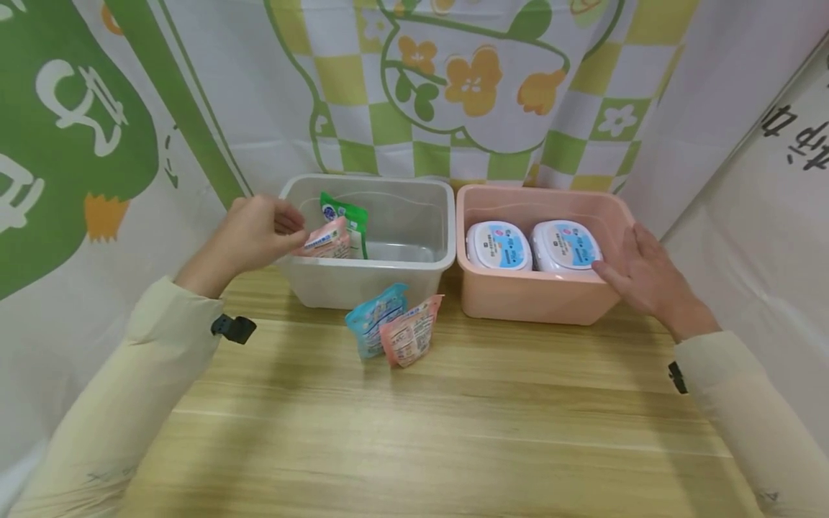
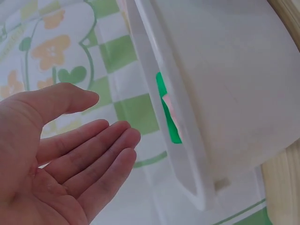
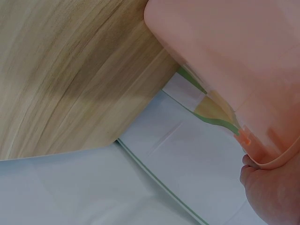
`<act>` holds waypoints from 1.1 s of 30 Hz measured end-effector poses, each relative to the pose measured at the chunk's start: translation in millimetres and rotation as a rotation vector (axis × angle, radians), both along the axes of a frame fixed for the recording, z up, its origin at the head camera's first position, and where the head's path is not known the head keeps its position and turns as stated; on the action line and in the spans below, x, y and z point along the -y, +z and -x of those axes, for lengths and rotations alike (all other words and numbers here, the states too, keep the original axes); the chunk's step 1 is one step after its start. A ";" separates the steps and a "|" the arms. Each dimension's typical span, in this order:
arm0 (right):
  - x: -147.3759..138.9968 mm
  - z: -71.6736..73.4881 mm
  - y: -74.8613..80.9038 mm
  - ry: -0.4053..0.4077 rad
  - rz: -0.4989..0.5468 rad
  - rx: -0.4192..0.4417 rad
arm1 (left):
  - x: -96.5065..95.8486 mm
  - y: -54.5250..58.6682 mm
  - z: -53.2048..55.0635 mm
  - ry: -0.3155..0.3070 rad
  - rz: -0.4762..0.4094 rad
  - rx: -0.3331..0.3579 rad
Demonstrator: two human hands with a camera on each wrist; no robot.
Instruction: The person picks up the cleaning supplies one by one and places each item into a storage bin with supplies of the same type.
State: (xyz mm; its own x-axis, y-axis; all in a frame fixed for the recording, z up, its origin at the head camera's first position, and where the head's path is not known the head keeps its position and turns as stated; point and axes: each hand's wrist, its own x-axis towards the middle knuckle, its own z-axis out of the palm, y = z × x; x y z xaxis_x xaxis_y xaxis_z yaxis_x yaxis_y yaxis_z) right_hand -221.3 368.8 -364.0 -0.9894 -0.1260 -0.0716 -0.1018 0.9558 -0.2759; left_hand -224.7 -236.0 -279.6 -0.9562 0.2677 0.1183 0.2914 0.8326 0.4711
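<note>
My left hand [image 1: 255,230] hovers at the left rim of a pale grey bin [image 1: 340,284], fingers loosely bent. The left wrist view shows its palm bare and its thumb apart from the fingers. Inside that bin, a pink packet [image 1: 329,241] leans against a green packet [image 1: 355,216]. My right hand [image 1: 654,277] grips the right end of a pink bin [image 1: 531,296], thumb over the front corner and fingers along the side rim. Two white tubs with blue labels, a left tub [image 1: 499,244] and a right tub [image 1: 565,246], sit side by side in it.
A blue packet [image 1: 376,324] and another pink packet [image 1: 411,332] stand propped together on the wooden table [image 1: 414,432], before the grey bin. Behind both bins hangs a checked, flowered cloth [image 1: 388,137]. White cloth [image 1: 745,237] closes in the right side.
</note>
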 end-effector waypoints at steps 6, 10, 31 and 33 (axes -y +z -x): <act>0.4 -0.7 1.6 0.000 -0.005 0.009 | -9.9 8.9 -15.6 -0.040 0.012 0.016; 0.7 -1.3 2.9 -0.002 -0.009 0.016 | -17.8 13.2 -25.3 -0.073 0.026 0.007; -0.7 -0.4 0.9 -0.010 0.001 0.028 | -44.5 2.5 -54.1 -0.196 0.031 0.005; -0.5 0.1 0.3 -0.012 0.005 0.031 | -45.7 -1.8 -55.3 -0.215 0.016 -0.005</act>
State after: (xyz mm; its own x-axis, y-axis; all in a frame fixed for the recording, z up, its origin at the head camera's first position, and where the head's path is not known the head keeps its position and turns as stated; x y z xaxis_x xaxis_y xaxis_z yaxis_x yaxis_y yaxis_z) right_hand -221.4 369.3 -363.8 -0.9882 -0.1149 -0.1014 -0.0820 0.9555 -0.2834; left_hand -169.4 -190.3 -281.3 -0.8761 0.4677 0.1170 0.4657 0.7581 0.4565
